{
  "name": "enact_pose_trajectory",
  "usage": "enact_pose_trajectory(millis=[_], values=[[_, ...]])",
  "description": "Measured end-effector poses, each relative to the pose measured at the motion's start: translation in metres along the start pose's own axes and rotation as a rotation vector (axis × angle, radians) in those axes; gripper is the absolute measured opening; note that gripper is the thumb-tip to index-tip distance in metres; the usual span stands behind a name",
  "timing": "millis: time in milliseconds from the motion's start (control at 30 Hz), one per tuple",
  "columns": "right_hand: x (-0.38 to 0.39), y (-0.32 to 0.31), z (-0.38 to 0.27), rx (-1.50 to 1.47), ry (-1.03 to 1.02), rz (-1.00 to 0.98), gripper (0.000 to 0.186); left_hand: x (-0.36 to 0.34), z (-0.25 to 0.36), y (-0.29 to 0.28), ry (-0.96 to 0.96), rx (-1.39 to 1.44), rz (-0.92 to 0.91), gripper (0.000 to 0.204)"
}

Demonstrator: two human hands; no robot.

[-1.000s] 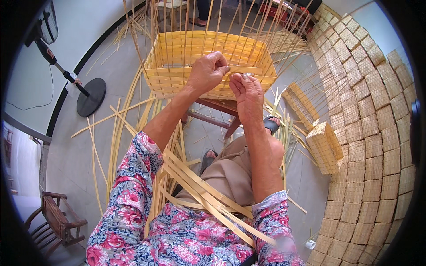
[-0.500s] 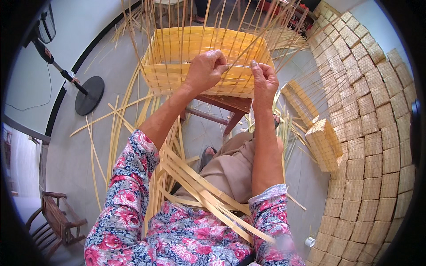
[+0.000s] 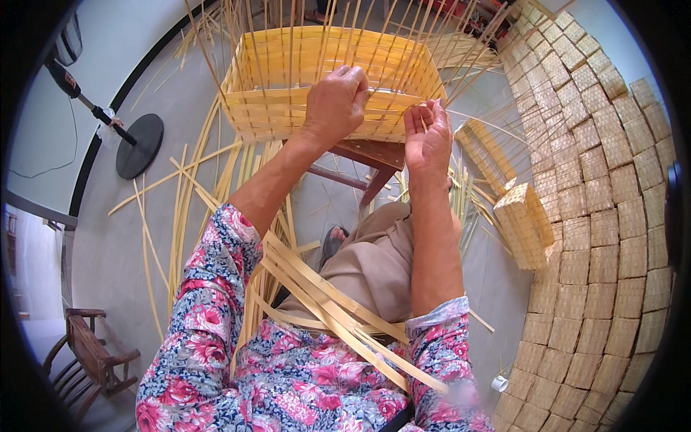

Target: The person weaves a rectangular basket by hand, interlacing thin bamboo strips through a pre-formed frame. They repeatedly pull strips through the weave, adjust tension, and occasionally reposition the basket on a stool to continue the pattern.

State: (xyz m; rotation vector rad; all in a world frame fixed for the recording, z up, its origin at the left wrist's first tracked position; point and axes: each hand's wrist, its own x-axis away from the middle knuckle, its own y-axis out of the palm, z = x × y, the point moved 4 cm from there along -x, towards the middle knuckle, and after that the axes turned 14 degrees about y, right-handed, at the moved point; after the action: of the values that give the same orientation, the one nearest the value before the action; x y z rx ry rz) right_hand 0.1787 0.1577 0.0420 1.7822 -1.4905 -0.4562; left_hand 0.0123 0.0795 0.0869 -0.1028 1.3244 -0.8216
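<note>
- Plainly, two bare hands are seen, and one rectangular basket (image 3: pixel 263 115) of yellow strips is set on one wooden stool (image 3: pixel 376 153).
- Two smaller baskets (image 3: pixel 523 227) can be counted on the floor to the right; one pedestal fan (image 3: pixel 140 146) is seen far left, one wooden chair (image 3: pixel 93 349) near left, and one white cylindrical object (image 3: pixel 499 383) near right.
- Upright stakes (image 3: pixel 291 54), loose floor strips (image 3: pixel 180 223) and woven pieces (image 3: pixel 576 288) massed along the right are too many to be counted surely; several lap strips (image 3: pixel 331 299) are laid across the person's lap.
- The basket is placed at the far side of the hands, its near wall reached by both.
- The left hand (image 3: pixel 335 104) is closed narrow on the middle of the near rim.
- The right hand (image 3: pixel 428 137) is held half curled by the near right corner; whether a strip is gripped there cannot be told.
- Part of the near wall is covered by the left hand; the stake tops are cut off by the upper edge, and the fan's head is only partly shown.
</note>
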Motion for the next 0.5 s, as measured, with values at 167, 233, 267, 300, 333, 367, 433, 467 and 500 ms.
enact_pose_trajectory(millis=[167, 233, 267, 300, 333, 367, 433, 467, 500], values=[[-0.005, 0.004, -0.001, 0.320, -0.153, 0.004, 0.024, 0.005, 0.004, 0.000, 0.075, -0.079, -0.077, 0.005], [-0.008, 0.010, -0.003, 0.556, -0.332, 0.013, 0.021, 0.005, 0.003, 0.000, 0.116, -0.082, -0.093, 0.005], [-0.014, 0.004, 0.000, 0.672, -0.382, 0.076, 0.022, 0.006, 0.002, 0.001, 0.118, -0.079, -0.112, 0.005], [-0.019, 0.005, -0.001, 0.788, -0.441, 0.130, 0.022, 0.003, 0.000, 0.001, 0.124, -0.080, -0.120, 0.006], [-0.022, 0.004, -0.002, 0.904, -0.502, 0.185, 0.022, 0.001, -0.001, 0.001, 0.130, -0.080, -0.128, 0.006], [-0.017, 0.001, -0.001, 1.089, -0.688, 0.307, 0.021, 0.002, -0.003, 0.002, 0.122, -0.074, -0.147, 0.006], [-0.023, -0.003, 0.000, 1.090, -0.591, 0.313, 0.020, -0.001, -0.006, 0.003, 0.114, -0.062, -0.178, 0.007], [-0.027, -0.005, -0.001, 1.090, -0.543, 0.316, 0.020, -0.004, -0.006, 0.003, 0.118, -0.053, -0.182, 0.007], [-0.029, -0.005, 0.000, 0.992, -0.442, 0.279, 0.018, -0.004, -0.006, 0.003, 0.119, -0.043, -0.193, 0.008]])
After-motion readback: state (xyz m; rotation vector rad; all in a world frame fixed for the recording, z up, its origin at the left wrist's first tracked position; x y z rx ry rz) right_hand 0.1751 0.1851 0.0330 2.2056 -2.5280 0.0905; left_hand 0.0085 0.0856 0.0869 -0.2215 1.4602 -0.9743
